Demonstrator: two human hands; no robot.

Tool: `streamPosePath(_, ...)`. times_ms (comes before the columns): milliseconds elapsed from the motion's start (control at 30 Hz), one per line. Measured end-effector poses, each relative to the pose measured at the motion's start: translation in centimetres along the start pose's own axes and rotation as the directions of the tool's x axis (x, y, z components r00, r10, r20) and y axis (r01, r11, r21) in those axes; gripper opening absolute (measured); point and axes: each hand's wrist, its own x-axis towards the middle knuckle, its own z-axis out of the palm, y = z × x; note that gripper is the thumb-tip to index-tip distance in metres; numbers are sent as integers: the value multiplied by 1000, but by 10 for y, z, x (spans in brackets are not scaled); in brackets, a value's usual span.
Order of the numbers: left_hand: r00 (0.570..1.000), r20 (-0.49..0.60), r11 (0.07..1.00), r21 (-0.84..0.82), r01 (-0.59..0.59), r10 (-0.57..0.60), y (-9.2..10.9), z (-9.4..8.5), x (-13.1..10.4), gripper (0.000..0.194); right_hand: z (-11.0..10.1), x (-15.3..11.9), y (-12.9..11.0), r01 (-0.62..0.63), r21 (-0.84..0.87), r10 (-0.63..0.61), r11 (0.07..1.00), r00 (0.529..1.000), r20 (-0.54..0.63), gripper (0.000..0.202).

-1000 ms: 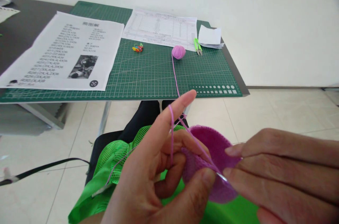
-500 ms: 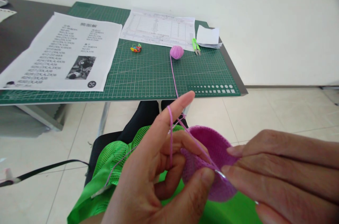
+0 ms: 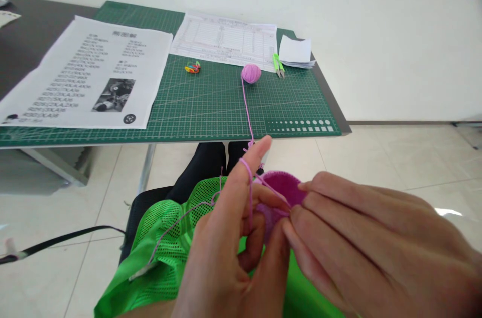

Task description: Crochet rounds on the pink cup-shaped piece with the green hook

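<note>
A cup-shaped pink crocheted piece point(image 3: 284, 185) is pinched between thumb and fingers of my left hand point(image 3: 233, 237). Pink yarn loops around that hand's raised index finger and runs down to the piece. My right hand point(image 3: 350, 227) touches the piece's edge from the right, its fingers pressed together; the hook seen there earlier is now hidden by the fingers. From the pink yarn ball point(image 3: 251, 73) on the green cutting mat point(image 3: 203, 102), a strand comes over the table edge to my left index finger.
Printed sheets point(image 3: 150, 67) lie on the mat, with colourful stitch markers point(image 3: 193, 67), green snips point(image 3: 278, 65) and a stack of white paper point(image 3: 295, 51). Green mesh fabric point(image 3: 165, 227) and a loose yarn tail cover the lap. A black strap point(image 3: 71, 242) hangs at left.
My right hand has moved left, up against my left fingertips, covering the hook. My left hand has turned slightly, and the crocheted piece is more covered.
</note>
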Motion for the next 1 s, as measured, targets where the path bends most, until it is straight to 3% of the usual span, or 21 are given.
streamPosePath(67, 999, -47, 998, -55, 20, -22, 2, 2, 0, 69, 5, 7, 0, 9, 46, -6, 999, 998, -69, 40)
streamPosePath(167, 997, -64, 989, -147, 29, -39, 5, 3, 0, 71, 10, 6, 0, -19, 102, 22, 995, 999, -37, 41)
streamPosePath(233, 999, -36, 979, -201, 29, -37, 5, 1, 1, 68, 12, 2, -2, -93, 129, 94, 987, 996, -4, 45)
streamPosePath(367, 997, 50, 954, -293, 66, -53, 4, -5, 2, 72, 11, 2, -4, -155, 159, 165, 975, 985, -47, 48)
streamPosePath(500, 992, 99, 922, -372, 108, -76, 1, -8, 4, 84, 8, 5, 2, -98, 178, 107, 979, 994, -38, 46)
streamPosePath(700, 997, 18, 971, -230, 71, -69, 9, -3, -2, 65, 3, -6, 6, -80, 239, 90, 968, 995, -31, 25)
streamPosePath(800, 999, -7, 989, -145, 38, -40, 13, -2, -4, 63, 3, -10, 4, -77, 285, 87, 955, 996, -22, 26)
streamPosePath(900, 998, 2, 987, -152, 55, -55, 13, -4, -1, 70, 2, -10, 5, -73, 299, 79, 952, 997, -10, 27)
streamPosePath(1000, 987, 91, 965, -216, 148, -132, 10, -10, 3, 87, -4, -12, 9, -65, 294, 61, 954, 998, 25, 27)
